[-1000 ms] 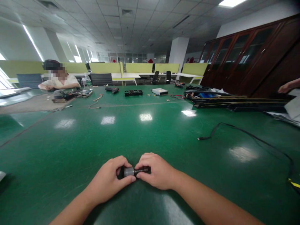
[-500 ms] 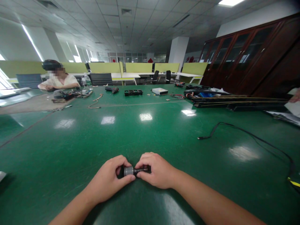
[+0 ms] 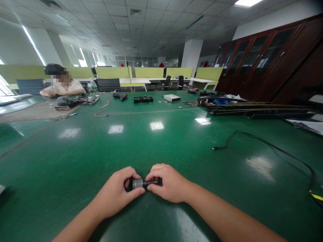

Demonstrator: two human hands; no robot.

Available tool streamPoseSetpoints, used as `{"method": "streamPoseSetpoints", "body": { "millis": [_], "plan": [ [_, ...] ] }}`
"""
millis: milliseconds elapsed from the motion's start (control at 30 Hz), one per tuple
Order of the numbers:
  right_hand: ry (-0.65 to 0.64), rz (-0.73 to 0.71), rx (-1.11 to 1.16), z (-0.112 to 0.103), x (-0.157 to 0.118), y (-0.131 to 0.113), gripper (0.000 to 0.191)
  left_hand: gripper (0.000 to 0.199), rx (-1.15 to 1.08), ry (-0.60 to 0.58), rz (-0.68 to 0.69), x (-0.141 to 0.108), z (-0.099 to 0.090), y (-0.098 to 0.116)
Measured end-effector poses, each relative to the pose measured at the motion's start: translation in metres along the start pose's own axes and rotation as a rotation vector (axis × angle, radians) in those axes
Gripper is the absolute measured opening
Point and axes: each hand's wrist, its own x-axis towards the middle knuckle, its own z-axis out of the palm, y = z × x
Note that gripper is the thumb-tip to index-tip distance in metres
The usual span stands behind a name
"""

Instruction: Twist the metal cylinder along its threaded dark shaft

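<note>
A small grey metal cylinder with a dark, ribbed shaft [image 3: 137,183] lies sideways between my hands, low over the green table [image 3: 156,148]. My left hand [image 3: 118,191] curls round the cylinder's wider end, with thumb and fingers on either side of it. At the other end, my right hand [image 3: 169,183] is closed about the thin shaft, the thumb and fingertips pinching near its ribs. The shaft's far tip goes into the shade of my right palm. Both hands rest close to the tabletop, their fingertips nearly meeting.
A black cable [image 3: 267,143] trails across the table's right side. Farther back are a power drill [image 3: 120,96], a black frame-like part [image 3: 143,99], a silver box-shaped unit [image 3: 172,98] and long black strips [image 3: 252,109]. A person [image 3: 63,85] sits at the far left.
My hands keep nearly the same grip and place on the part. At the right edge, another person's hand and the pale item beside it have gone from view.
</note>
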Motion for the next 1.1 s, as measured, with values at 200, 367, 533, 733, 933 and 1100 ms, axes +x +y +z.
{"method": "streamPoseSetpoints", "body": {
  "millis": [200, 367, 533, 733, 933, 1100],
  "plan": [
    [0.000, 0.002, 0.002, -0.0012, 0.0001, -0.0007, 0.012, 0.021, 0.001, -0.005, 0.008, 0.0003, -0.0004, 0.0008],
    [-0.006, 0.009, 0.006, -0.0020, 0.0000, -0.0021, 0.012, 0.020, 0.001, -0.007, -0.001, 0.0009, -0.0007, 0.0016],
    [0.004, 0.008, 0.012, -0.0020, -0.0003, -0.0016, 0.012, 0.021, -0.007, -0.009, -0.007, -0.0006, -0.0004, 0.0008],
    [0.001, 0.009, 0.014, -0.0013, -0.0001, -0.0006, 0.012, 0.021, 0.002, -0.011, -0.005, 0.0000, 0.0001, 0.0007],
    [-0.004, 0.008, 0.014, -0.0009, 0.0000, -0.0007, 0.011, 0.020, 0.006, -0.008, -0.005, 0.0013, 0.0007, 0.0004],
    [0.001, -0.001, 0.016, -0.0011, 0.0003, -0.0006, 0.012, 0.020, 0.014, -0.009, -0.007, 0.0007, 0.0017, -0.0016]
  ]
}}
